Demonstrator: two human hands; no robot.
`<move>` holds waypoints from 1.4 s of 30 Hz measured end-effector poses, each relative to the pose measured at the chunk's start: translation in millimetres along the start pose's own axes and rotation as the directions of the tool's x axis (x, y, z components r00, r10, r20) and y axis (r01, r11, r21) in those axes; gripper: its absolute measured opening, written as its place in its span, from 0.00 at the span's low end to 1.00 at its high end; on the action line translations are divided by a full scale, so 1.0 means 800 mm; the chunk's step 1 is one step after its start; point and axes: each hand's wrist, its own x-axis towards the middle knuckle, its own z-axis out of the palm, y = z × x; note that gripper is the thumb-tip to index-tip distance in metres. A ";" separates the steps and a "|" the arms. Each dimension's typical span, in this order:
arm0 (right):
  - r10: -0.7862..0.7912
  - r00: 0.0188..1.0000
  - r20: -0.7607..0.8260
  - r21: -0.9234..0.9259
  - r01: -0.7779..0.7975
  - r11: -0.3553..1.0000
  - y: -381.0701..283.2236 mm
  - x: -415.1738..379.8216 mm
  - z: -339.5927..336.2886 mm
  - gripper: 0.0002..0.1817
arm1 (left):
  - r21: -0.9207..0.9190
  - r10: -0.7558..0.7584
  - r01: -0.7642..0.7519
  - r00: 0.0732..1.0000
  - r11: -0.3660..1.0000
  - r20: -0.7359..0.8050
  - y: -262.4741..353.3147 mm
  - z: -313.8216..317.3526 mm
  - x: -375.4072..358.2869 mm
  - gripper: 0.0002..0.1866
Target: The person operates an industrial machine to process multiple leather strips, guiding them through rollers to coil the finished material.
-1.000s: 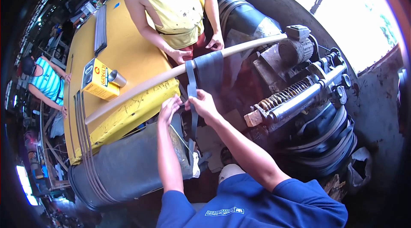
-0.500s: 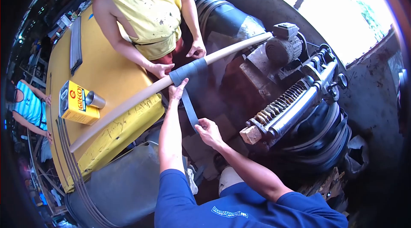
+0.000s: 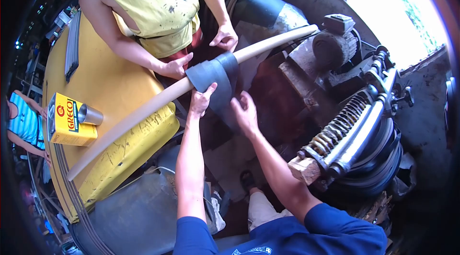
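A long pale wooden pole [image 3: 143, 106] lies slantwise from the yellow surface [image 3: 110, 82] toward the machine. A dark rubber sheet [image 3: 215, 80] is draped around the pole's middle. My left hand [image 3: 201, 100] presses the sheet just below the pole. My right hand [image 3: 245, 113] holds the hanging lower part of the sheet. A person in a yellow top [image 3: 153, 5] stands across from me, one hand on the pole beside the sheet and the other hand just behind it.
A yellow tin can [image 3: 66, 120] with a metal cap sits on the yellow surface. A machine with a coil spring and motor [image 3: 345, 130] stands at right. A grey drum [image 3: 134, 216] is below left. Another person in a striped shirt [image 3: 21, 121] is far left.
The narrow hanging strip is now a wide sheet over the pole. My right hand rose from lower down to the sheet beside my left hand. The view shifted, so the machine sits lower right.
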 end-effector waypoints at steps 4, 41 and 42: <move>-0.032 0.990 -0.137 0.192 0.059 0.980 0.006 0.091 0.019 0.42 | 0.001 -0.075 0.075 0.996 0.997 0.056 0.009 -0.002 -0.009 0.19; -0.515 0.450 0.729 0.604 -0.071 0.794 -0.357 -0.213 -0.193 0.23 | 0.087 -0.044 0.041 0.999 0.995 0.029 0.452 0.073 -0.284 0.25; -0.542 0.450 0.710 0.635 -0.076 0.769 -0.371 -0.221 -0.205 0.23 | 0.101 0.013 -0.019 0.998 0.995 0.058 0.468 0.083 -0.292 0.24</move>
